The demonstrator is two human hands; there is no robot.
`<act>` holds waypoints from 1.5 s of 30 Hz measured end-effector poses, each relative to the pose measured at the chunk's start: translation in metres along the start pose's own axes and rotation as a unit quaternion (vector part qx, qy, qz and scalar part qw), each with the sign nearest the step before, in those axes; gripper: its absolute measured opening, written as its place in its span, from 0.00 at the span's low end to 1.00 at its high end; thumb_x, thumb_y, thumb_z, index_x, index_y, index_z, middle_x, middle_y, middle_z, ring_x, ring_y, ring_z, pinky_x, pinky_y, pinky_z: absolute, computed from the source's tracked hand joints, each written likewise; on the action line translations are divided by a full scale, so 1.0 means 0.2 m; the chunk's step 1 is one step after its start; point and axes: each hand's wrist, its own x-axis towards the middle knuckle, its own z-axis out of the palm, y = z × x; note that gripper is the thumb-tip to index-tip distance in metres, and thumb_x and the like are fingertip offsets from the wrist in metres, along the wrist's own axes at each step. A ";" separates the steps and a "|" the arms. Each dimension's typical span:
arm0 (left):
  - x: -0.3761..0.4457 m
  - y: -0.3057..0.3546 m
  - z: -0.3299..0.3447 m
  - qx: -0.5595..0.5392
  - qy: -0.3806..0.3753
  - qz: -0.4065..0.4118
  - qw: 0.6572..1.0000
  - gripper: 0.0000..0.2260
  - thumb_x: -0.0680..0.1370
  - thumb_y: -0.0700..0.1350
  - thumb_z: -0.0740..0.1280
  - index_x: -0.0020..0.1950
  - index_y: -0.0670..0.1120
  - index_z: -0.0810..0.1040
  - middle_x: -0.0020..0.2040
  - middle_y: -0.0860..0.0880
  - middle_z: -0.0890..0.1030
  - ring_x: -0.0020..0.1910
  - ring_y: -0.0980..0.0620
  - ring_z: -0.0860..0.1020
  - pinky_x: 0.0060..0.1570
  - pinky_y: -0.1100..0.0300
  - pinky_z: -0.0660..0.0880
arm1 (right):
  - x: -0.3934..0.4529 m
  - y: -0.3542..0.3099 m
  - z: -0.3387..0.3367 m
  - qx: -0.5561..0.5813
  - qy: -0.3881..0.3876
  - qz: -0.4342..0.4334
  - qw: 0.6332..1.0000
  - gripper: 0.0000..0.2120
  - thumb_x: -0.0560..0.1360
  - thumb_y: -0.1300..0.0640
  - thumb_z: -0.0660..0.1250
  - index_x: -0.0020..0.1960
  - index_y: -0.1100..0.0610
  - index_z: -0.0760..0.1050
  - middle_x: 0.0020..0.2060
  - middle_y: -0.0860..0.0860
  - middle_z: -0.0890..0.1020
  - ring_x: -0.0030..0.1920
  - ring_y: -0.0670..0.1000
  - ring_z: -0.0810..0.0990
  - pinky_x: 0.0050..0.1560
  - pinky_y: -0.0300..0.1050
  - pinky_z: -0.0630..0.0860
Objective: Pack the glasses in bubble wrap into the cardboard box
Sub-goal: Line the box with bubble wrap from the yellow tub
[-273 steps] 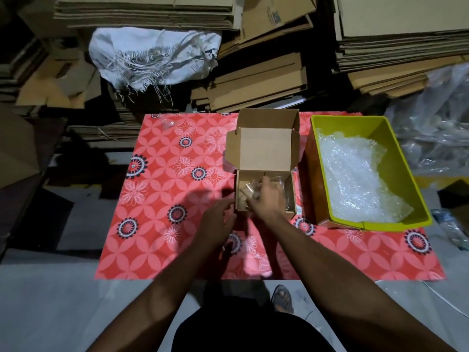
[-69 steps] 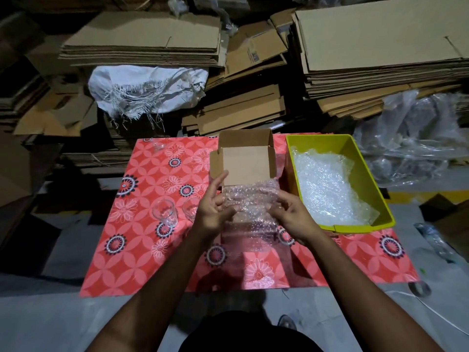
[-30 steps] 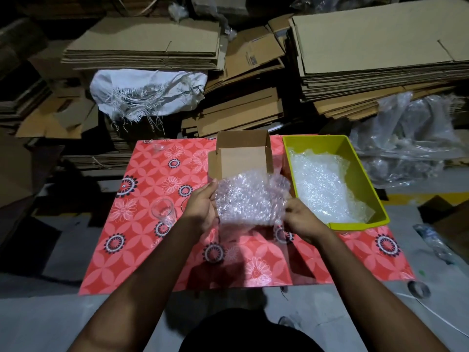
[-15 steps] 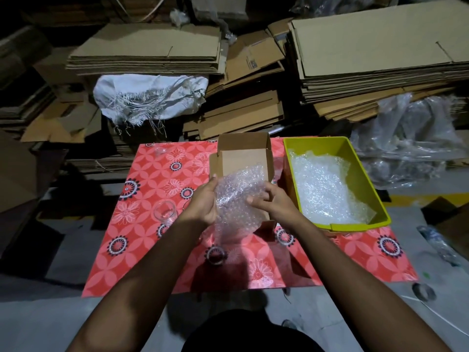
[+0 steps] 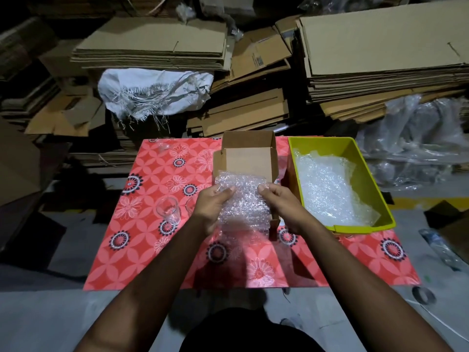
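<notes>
A sheet of bubble wrap hangs between both hands above the red patterned table. My left hand grips its left edge and my right hand grips its right edge. Behind the sheet stands the small cardboard box with its lid flap raised; the sheet hides the box's inside. A clear glass stands upright on the table to the left of my left hand. A second glass shows only as a rim beside that wrist.
A yellow-green bin holding more bubble wrap stands right of the box. The red patterned table cloth covers the table. Stacks of flat cardboard, a white sack and plastic sheeting lie behind.
Over the last second my hands drew together, folding the spread sheet narrower, then settled on its two sides. Two glasses, earlier not on the table, now stand at the left.
</notes>
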 end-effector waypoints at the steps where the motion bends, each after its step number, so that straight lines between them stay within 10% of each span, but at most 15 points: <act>1: 0.00 0.00 0.00 -0.001 -0.005 0.002 1.000 0.24 0.76 0.50 0.74 0.65 0.36 0.77 0.61 0.42 0.82 0.64 0.45 0.79 0.71 0.41 0.69 | -0.01 0.00 -0.01 -0.010 -0.016 0.003 1.000 0.19 0.82 0.57 0.65 0.32 0.49 0.74 0.25 0.40 0.69 0.27 0.39 0.67 0.31 0.35 0.65; 6: 0.00 -0.02 0.00 0.019 -0.020 -0.001 1.000 0.22 0.81 0.49 0.66 0.71 0.39 0.72 0.67 0.49 0.76 0.71 0.50 0.69 0.75 0.48 0.61 | 0.01 0.05 -0.03 -0.056 0.036 -0.004 0.998 0.21 0.79 0.57 0.70 0.31 0.50 0.66 0.25 0.41 0.61 0.25 0.42 0.59 0.28 0.39 0.58; 11: 0.03 -0.10 -0.07 0.066 -0.032 0.031 0.997 0.51 0.61 0.63 0.81 0.75 0.39 0.67 0.72 0.40 0.74 0.69 0.43 0.74 0.71 0.42 0.69 | -0.01 0.08 -0.04 -0.078 0.011 0.000 0.997 0.21 0.82 0.50 0.66 0.33 0.52 0.63 0.26 0.43 0.63 0.27 0.44 0.60 0.31 0.40 0.60; 17: -0.01 -0.08 -0.06 0.081 -0.069 0.009 0.994 0.34 0.77 0.47 0.73 0.78 0.42 0.62 0.74 0.44 0.71 0.69 0.46 0.75 0.62 0.58 0.76 | -0.02 0.13 -0.06 -0.068 -0.010 -0.016 0.997 0.11 0.81 0.54 0.68 0.39 0.47 0.76 0.29 0.41 0.68 0.32 0.43 0.65 0.36 0.42 0.62; 19: -0.01 -0.10 -0.07 0.080 -0.048 0.017 0.995 0.33 0.77 0.39 0.71 0.79 0.41 0.60 0.73 0.43 0.72 0.65 0.48 0.78 0.60 0.61 0.77 | -0.03 0.13 -0.07 -0.026 -0.052 -0.019 0.998 0.04 0.81 0.57 0.68 0.54 0.51 0.80 0.33 0.53 0.72 0.39 0.45 0.70 0.44 0.43 0.67; 24: -0.04 -0.08 -0.07 0.112 -0.012 0.082 0.990 0.06 0.76 0.30 0.70 0.50 0.38 0.82 0.46 0.43 0.86 0.43 0.50 0.83 0.44 0.58 0.80 | -0.03 0.15 -0.10 0.013 -0.079 0.000 0.997 0.12 0.79 0.65 0.67 0.61 0.55 0.79 0.34 0.59 0.65 0.34 0.52 0.64 0.37 0.41 0.65; 32: -0.10 0.01 -0.07 0.130 -0.077 0.115 0.982 0.25 0.71 0.20 0.59 0.56 0.44 0.83 0.62 0.46 0.81 0.60 0.57 0.79 0.53 0.67 0.77 | -0.03 0.13 -0.06 0.079 -0.023 0.016 0.996 0.25 0.76 0.77 0.59 0.36 0.54 0.86 0.39 0.50 0.86 0.39 0.46 0.83 0.41 0.37 0.77; 36: -0.12 0.00 -0.07 0.012 -0.090 0.020 0.996 0.20 0.84 0.35 0.56 0.73 0.49 0.72 0.71 0.50 0.70 0.64 0.56 0.74 0.49 0.70 0.77 | -0.03 0.15 -0.08 0.051 0.016 0.004 0.999 0.25 0.76 0.77 0.58 0.36 0.54 0.84 0.41 0.51 0.85 0.43 0.47 0.82 0.47 0.41 0.74; 39: -0.11 -0.06 -0.08 -0.032 -0.095 -0.007 0.995 0.20 0.80 0.46 0.65 0.72 0.51 0.73 0.74 0.46 0.69 0.72 0.44 0.69 0.68 0.53 0.69 | -0.05 0.11 -0.08 0.036 0.018 -0.007 0.999 0.19 0.78 0.75 0.58 0.44 0.56 0.83 0.46 0.50 0.83 0.38 0.43 0.79 0.40 0.33 0.72; 45: -0.11 -0.07 -0.06 -0.074 -0.068 -0.019 0.995 0.20 0.79 0.31 0.64 0.68 0.46 0.76 0.61 0.37 0.80 0.48 0.36 0.83 0.39 0.49 0.83 | -0.07 0.13 -0.04 0.091 -0.019 -0.002 0.996 0.15 0.80 0.67 0.65 0.58 0.49 0.82 0.48 0.56 0.81 0.46 0.58 0.75 0.46 0.52 0.75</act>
